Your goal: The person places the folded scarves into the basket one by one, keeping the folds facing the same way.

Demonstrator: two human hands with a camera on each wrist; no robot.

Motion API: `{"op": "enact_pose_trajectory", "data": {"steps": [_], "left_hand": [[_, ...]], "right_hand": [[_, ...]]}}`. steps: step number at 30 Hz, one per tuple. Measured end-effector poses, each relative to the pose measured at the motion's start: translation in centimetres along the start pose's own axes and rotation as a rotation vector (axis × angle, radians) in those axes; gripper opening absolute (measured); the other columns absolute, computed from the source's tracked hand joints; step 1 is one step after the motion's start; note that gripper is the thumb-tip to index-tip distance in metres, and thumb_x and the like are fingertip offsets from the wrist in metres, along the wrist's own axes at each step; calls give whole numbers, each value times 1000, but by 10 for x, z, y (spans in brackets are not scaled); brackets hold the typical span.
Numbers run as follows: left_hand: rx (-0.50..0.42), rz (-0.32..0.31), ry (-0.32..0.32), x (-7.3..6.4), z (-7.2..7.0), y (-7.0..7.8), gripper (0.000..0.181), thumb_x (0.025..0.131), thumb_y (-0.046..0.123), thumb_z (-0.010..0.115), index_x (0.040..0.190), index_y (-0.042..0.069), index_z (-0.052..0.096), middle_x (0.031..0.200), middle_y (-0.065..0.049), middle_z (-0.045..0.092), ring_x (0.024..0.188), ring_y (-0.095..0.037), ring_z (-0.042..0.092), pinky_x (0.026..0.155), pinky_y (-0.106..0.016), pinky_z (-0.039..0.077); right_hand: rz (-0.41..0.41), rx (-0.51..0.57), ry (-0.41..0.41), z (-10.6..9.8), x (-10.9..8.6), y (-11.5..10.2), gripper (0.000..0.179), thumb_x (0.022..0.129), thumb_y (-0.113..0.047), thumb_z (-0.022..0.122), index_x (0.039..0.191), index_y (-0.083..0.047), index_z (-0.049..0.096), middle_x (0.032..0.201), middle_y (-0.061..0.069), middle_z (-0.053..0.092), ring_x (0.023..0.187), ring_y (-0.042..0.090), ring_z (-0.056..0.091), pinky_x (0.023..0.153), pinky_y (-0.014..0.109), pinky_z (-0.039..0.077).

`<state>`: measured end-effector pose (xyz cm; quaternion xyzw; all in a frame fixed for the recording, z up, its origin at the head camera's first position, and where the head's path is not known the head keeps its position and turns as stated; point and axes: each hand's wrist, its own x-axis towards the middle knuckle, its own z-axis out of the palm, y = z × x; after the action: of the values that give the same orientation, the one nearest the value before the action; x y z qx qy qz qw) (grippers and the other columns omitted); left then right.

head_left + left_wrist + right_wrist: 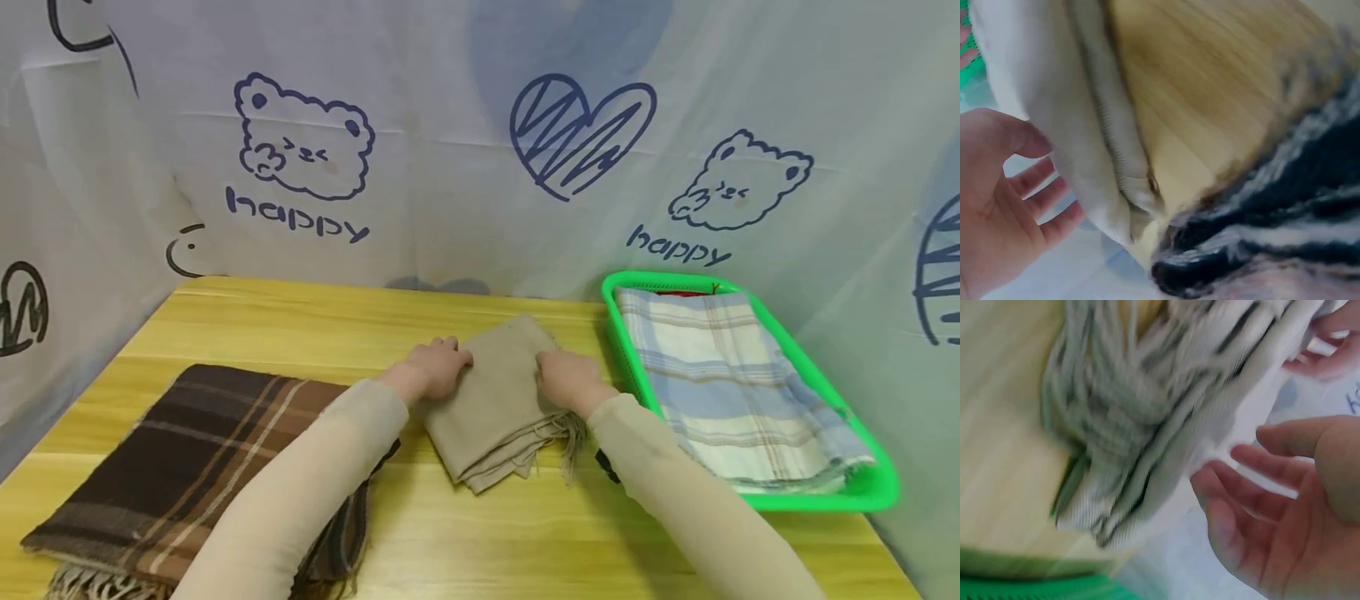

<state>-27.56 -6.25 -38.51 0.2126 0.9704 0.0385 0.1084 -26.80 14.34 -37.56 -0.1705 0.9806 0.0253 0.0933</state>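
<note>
A folded beige scarf (491, 392) lies on the table, its fringe (570, 437) spilling out at the near right corner. At its left edge is my left hand (435, 367); in the left wrist view the thumb (1029, 139) and relaxed fingers meet the cloth's border. My right hand (570, 379) is at the opposite edge. Seen from the right wrist, that hand's fingers (1219, 512) are loosely bent beside the layered cloth (1191, 425), with the thumb held apart. Neither hand pinches the fabric.
A brown plaid scarf (165, 450), folded and fringed, lies on the left of the wooden table (465, 550), partly under my left forearm. On the right, a green basket (862, 500) holds a blue and white plaid cloth (720, 375). Printed fabric (450, 167) hangs behind.
</note>
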Motion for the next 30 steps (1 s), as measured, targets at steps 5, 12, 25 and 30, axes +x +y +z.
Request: {"op": "enact_pose_trajectory", "data": {"steps": [5, 12, 25, 30], "left_hand": [[34, -18, -24, 0, -2, 7, 29, 98, 16, 44, 124, 13, 58, 126, -16, 51, 116, -34, 49, 94, -50, 44], [198, -54, -124, 20, 4, 15, 28, 99, 19, 42, 108, 7, 65, 112, -12, 64, 100, -25, 61, 83, -42, 52], [100, -50, -271, 5, 0, 27, 21, 94, 13, 44, 85, 6, 61, 82, -7, 56, 65, -17, 44, 55, -26, 36], [-194, -126, -198, -1, -8, 3, 23, 93, 8, 43, 73, 5, 53, 70, -8, 50, 55, -16, 38, 49, -27, 31]], "right_hand": [[-71, 19, -80, 4, -6, -10, 25, 97, -11, 42, 104, -5, 65, 93, 13, 67, 79, 24, 61, 72, 39, 50], [-88, 8, -151, -1, -7, -11, 28, 98, -10, 41, 114, -5, 63, 109, 16, 66, 100, 31, 62, 86, 43, 50], [-17, 43, -173, 6, 3, -10, 43, 101, -13, 35, 144, -14, 37, 146, 22, 34, 115, 43, 52, 92, 49, 46], [80, 210, -104, 10, 2, 5, 61, 96, -27, 49, 146, -1, 26, 145, 29, 32, 123, 47, 44, 98, 53, 41]]}}
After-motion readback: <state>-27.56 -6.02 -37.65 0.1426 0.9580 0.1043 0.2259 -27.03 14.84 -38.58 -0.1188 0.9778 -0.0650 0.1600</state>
